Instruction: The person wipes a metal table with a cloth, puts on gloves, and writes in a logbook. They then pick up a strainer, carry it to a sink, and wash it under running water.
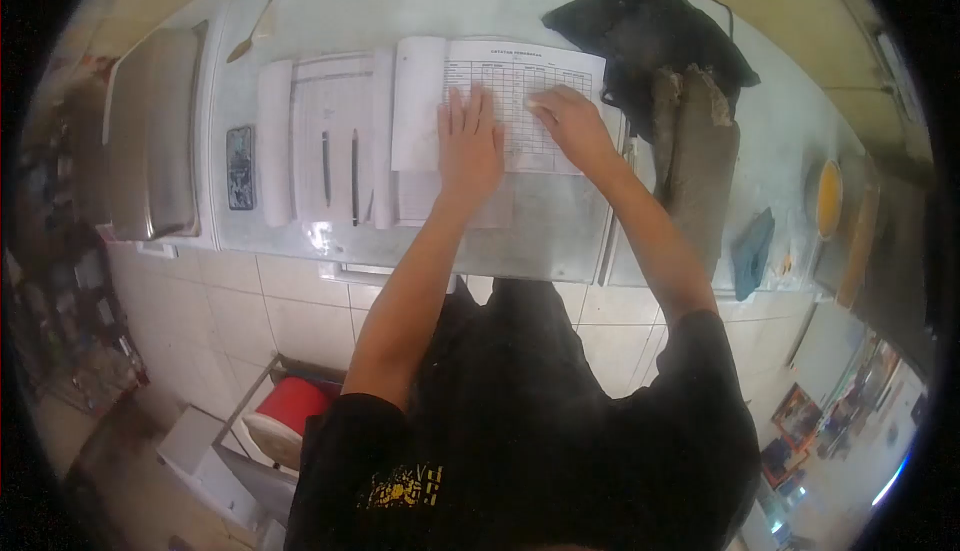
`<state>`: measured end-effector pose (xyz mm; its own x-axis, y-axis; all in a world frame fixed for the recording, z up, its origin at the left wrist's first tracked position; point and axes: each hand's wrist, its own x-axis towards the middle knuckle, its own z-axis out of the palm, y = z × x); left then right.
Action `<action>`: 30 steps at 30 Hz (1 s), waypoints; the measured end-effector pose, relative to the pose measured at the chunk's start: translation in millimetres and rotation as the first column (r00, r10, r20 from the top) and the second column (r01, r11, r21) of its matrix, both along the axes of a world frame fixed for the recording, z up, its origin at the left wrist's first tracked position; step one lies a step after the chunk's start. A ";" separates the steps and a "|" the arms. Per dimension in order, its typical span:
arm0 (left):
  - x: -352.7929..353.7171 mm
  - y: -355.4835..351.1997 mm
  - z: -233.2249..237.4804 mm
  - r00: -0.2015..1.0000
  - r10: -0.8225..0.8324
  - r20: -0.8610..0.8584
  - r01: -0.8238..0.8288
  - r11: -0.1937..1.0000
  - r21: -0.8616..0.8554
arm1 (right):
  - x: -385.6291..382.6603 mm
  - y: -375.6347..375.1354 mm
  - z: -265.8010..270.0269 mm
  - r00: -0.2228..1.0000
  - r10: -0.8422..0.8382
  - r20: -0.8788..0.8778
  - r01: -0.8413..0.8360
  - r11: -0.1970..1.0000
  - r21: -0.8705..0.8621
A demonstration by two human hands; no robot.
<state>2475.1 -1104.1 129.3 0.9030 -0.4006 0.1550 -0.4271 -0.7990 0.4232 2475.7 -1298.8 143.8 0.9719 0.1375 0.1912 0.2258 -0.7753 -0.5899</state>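
Observation:
A printed table form (545,159) lies on the counter, part of a stack of sheets whose left side is folded over. My left hand (470,151) rests flat on the form, fingers stretched out and pointing away from me. On the form's right part, my right hand (572,121) is closed, its fingertips pinched near the printed rows. Something small and pale shows at those fingertips, too small to name. To the left is an opened bundle of papers (310,101). On it lie a dark pen (326,181) and a dark pencil (355,191), side by side.
A phone (241,169) and a spoon (262,26) lie left of the papers. A metal container (155,131) stands farther left. Black cloth (650,36), a grey-brown roll (695,171), a blue cloth (753,251) and a yellow-filled bowl (828,199) are rightward.

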 end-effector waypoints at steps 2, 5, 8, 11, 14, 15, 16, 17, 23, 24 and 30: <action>-1.3 -1.9 -6.5 1.000 0.009 0.017 -0.009 1.000 0.030 | 10.9 -4.1 -7.6 0.996 0.087 0.006 -0.087 0.994 -0.071; -4.0 -2.8 -7.2 0.999 0.014 0.037 -0.016 0.998 0.060 | 8.6 -18.1 -12.3 0.969 0.247 -0.009 -0.244 0.952 -0.183; -0.7 -2.8 -6.0 0.998 0.023 0.050 -0.027 0.996 0.087 | 22.0 -15.8 -19.1 0.948 0.311 0.069 -0.294 0.937 -0.187; -2.2 -5.2 -6.0 0.999 0.034 0.038 -0.038 0.993 0.108 | 24.1 -27.4 -14.3 0.918 0.396 -0.001 -0.389 0.902 -0.186; 0.9 -6.0 -5.1 0.999 0.041 0.028 -0.044 0.991 0.129 | 37.8 -18.9 -20.0 0.882 0.461 0.102 -0.432 0.875 -0.217; -1.5 -6.5 -5.4 0.999 0.042 0.018 -0.044 0.990 0.137 | 34.6 -22.5 -20.2 0.876 0.475 0.080 -0.452 0.867 -0.210; -2.3 -7.3 -5.7 0.999 0.046 0.016 -0.047 0.991 0.129 | 33.9 -26.1 -19.7 0.869 0.491 0.064 -0.471 0.858 -0.204; -2.4 -7.0 -6.0 0.999 0.048 0.017 -0.050 0.991 0.124 | 35.2 -26.2 -19.6 0.861 0.506 0.053 -0.488 0.850 -0.197; -2.8 -8.1 -6.2 0.999 0.044 0.028 -0.048 0.987 0.150 | 37.5 -24.3 -15.3 0.836 0.544 0.078 -0.520 0.829 -0.205; -1.7 -6.9 -6.1 0.998 0.049 0.032 -0.053 0.988 0.146 | 38.7 -21.4 -15.9 0.839 0.539 0.077 -0.516 0.832 -0.201; -1.8 -7.9 -5.4 0.998 0.054 0.020 -0.057 0.985 0.163 | 40.0 -19.2 -22.5 0.829 0.554 0.079 -0.525 0.819 -0.232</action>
